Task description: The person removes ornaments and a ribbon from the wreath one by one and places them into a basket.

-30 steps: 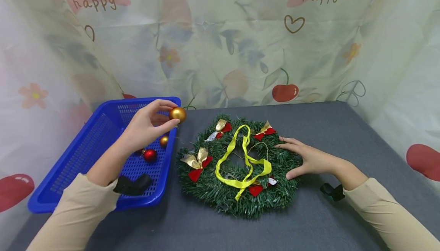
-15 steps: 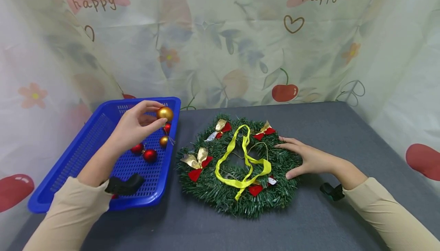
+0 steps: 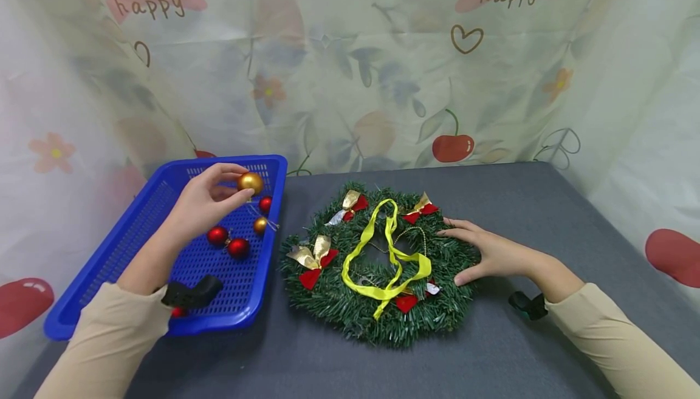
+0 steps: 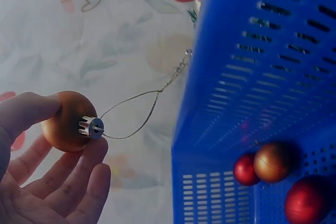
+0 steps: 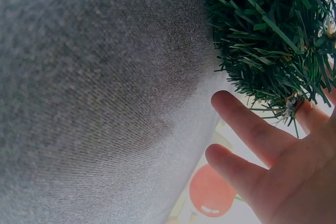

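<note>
My left hand [image 3: 205, 201] pinches a gold bauble [image 3: 250, 183] between thumb and fingers, above the far right part of the blue basket [image 3: 126, 223]. In the left wrist view the bauble's silver cap [image 4: 92, 128] faces the basket wall, and a thin string loop [image 4: 131, 98] hangs from it. My right hand [image 3: 492, 252] rests at the right edge of a green wreath [image 3: 328, 302], fingers spread and fairly straight. The right wrist view shows its fingers [image 5: 254, 129] beside the green needles. A yellow ribbon [image 3: 366, 289] lies across the wreath, among gold-and-red bows [image 3: 314, 259].
Inside the basket lie several red baubles [image 3: 238, 247] and a smaller-looking gold one [image 3: 260, 225]. The dark grey tabletop [image 3: 350, 375] runs around basket and wreath. A printed curtain [image 3: 328, 71] hangs behind and along both sides.
My left hand has drawn back leftward with the gold bauble, from beyond the basket's right rim to over the basket. More red baubles now show. The right hand and wreath stay put.
</note>
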`<move>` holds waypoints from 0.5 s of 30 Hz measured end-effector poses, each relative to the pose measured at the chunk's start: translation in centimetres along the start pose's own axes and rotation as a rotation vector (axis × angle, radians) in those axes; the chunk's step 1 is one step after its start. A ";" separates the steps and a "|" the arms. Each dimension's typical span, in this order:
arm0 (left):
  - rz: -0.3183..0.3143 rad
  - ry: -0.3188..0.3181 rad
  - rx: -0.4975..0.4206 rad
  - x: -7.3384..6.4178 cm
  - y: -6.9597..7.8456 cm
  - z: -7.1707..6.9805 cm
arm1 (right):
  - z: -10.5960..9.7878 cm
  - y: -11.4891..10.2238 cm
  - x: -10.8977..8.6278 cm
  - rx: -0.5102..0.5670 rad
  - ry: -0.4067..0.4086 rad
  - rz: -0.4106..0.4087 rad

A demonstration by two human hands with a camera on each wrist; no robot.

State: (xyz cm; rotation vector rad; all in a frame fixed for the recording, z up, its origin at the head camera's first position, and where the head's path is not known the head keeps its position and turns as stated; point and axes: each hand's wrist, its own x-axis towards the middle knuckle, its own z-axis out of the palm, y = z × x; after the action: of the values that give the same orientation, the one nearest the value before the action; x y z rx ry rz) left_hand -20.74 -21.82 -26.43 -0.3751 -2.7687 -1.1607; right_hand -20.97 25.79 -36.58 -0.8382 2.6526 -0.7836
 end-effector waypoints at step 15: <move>-0.070 -0.047 0.013 0.5 -2.0 -0.2 | 0.1 -0.1 0.0 -0.011 0.010 -0.026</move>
State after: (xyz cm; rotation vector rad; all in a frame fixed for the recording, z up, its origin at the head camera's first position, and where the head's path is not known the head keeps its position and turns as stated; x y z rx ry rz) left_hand -21.75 -23.22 -27.56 -0.3100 -2.8508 -1.1625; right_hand -20.89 25.70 -36.59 -0.8756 2.6626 -0.7819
